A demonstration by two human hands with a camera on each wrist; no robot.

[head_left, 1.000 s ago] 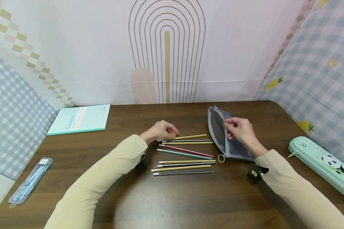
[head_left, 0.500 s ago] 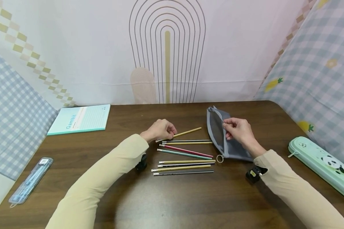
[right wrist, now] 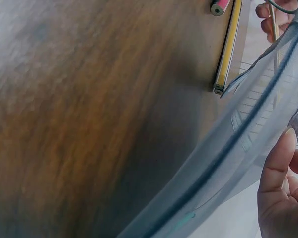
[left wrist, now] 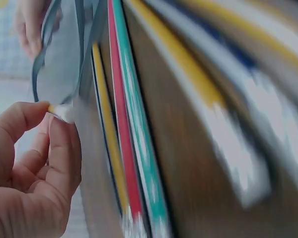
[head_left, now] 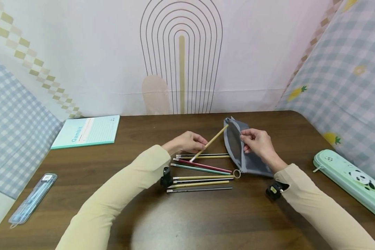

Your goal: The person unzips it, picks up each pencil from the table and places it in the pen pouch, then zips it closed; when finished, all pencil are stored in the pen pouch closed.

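Observation:
My left hand [head_left: 190, 142] pinches a yellow pencil [head_left: 217, 136] between thumb and fingers, off the table and slanting up to the right. Its far tip overlaps the mouth of a grey mesh zip pouch [head_left: 257, 162]. In the left wrist view only the pencil's eraser end [left wrist: 62, 112] shows at the fingertips. My right hand [head_left: 258, 142] pinches the pouch's zipper edge, so the mouth gapes. In the right wrist view my right thumb [right wrist: 283, 153] presses that edge. Several loose pencils, among them a red pencil [head_left: 206, 166] and a green pencil [head_left: 200, 169], lie below.
A notebook [head_left: 100, 130] lies at the back left, with a clear blue plastic case [head_left: 34, 198] nearer the left edge. A mint panda pencil case [head_left: 347, 178] sits on the right. Fabric hangs behind the table.
My left hand has lifted the yellow pencil from the row, tilted it upward and carried it right toward the pouch mouth. My right hand and the pouch edge have shifted slightly left.

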